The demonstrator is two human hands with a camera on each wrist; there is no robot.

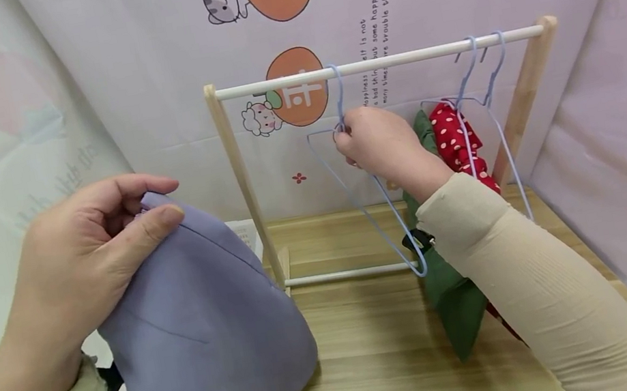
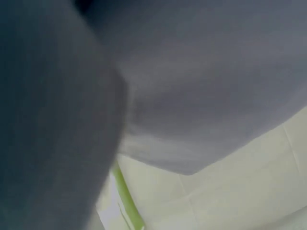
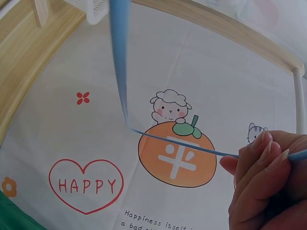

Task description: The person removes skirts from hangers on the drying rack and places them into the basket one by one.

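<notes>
My left hand [image 1: 82, 262] pinches the top edge of a grey-blue piece of clothing [image 1: 205, 331] between thumb and fingers; the cloth hangs down over the table at the left. In the left wrist view the same cloth fills most of the picture, and the hand is hidden. My right hand [image 1: 382, 142] grips a light blue hanger [image 1: 378, 233] just below its hook. That hook lies over the white top bar [image 1: 276, 83] of a small wooden clothes rack. In the right wrist view, the fingers [image 3: 259, 167] curl round the hanger's blue wire [image 3: 120, 62].
Two more blue hangers [image 1: 495, 82] hang at the bar's right end. Beside them are a green garment [image 1: 456, 303] and a red polka-dot garment [image 1: 452, 131], partly behind my right forearm. The rack's wooden post [image 1: 238, 173] rises at the left. A white item [image 1: 247, 234] lies behind the cloth.
</notes>
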